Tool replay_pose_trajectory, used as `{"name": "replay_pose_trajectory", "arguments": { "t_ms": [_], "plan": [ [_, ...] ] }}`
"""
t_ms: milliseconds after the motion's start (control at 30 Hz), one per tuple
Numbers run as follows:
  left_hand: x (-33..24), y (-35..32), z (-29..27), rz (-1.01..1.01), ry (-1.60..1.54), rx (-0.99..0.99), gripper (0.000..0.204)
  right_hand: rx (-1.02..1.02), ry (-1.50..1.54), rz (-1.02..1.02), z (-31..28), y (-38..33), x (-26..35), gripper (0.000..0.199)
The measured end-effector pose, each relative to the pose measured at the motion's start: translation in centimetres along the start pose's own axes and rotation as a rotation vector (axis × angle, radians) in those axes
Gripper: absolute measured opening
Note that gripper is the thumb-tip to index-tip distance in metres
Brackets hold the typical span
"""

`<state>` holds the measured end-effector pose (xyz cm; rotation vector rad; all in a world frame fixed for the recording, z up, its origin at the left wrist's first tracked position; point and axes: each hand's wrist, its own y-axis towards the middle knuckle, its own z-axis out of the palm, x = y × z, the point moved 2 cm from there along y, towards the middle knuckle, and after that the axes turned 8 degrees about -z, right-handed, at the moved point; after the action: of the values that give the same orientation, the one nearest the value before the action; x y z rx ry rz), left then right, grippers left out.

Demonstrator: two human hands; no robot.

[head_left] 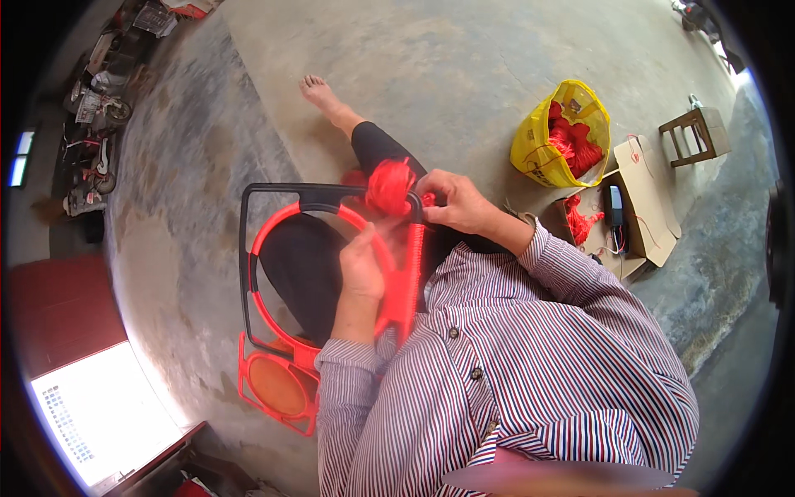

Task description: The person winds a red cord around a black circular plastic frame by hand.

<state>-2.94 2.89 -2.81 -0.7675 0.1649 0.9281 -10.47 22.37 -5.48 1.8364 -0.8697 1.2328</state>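
Note:
Across my lap lies a black tubular frame [246, 248] with rounded corners. Red cord is wound closely along its right side [403, 286], and a ring [263, 236] inside it is mostly red with black stretches. A bundle of red cord [389, 185] hangs at the upper right corner. There my right hand [458, 201] pinches red cord against the tube, thumb and forefinger together. My left hand [362, 263] is closed inside the frame, left of the wound side. Its fingertips are blurred, and what they grip is hidden.
A yellow bag [534, 157] full of red cord stands ahead on the right. Beside it, an open cardboard box [654, 203] holds a dark device [614, 205] and more cord. Farther right is a wooden stool [700, 132]. A red-framed piece with an orange disc [277, 385] lies at my left.

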Motion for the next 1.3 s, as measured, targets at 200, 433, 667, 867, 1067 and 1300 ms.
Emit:
{"name": "replay_pose_trajectory", "arguments": {
  "t_ms": [200,433,667,867,1067,1300],
  "plan": [
    [0.4,0.6,-1.2,-0.012,0.009,-0.049,0.054,-0.354,0.834,0.233,-5.3,-2.0,1.2,0.023],
    [-0.1,-0.1,0.1,-0.099,0.034,-0.030,0.044,-0.070,1.423,-0.237,-14.0,-5.6,4.2,0.025],
    [0.2,0.3,-0.2,-0.116,-0.004,0.039,0.039,-0.418,0.918,0.331,-7.0,-3.4,4.9,0.039],
    [0.5,0.3,0.6,-0.128,-0.051,0.068,0.040,-0.035,0.772,0.458,-0.1,-3.3,4.0,0.037],
    [0.4,0.8,-0.2,-0.141,-0.048,0.017,0.038,0.010,0.824,0.390,-1.0,-4.3,6.3,0.024],
    [-0.2,0.1,-1.4,-0.114,-0.055,-0.031,0.045,-0.608,0.614,0.437,-13.7,-4.6,4.4,0.008]
  ]
}}
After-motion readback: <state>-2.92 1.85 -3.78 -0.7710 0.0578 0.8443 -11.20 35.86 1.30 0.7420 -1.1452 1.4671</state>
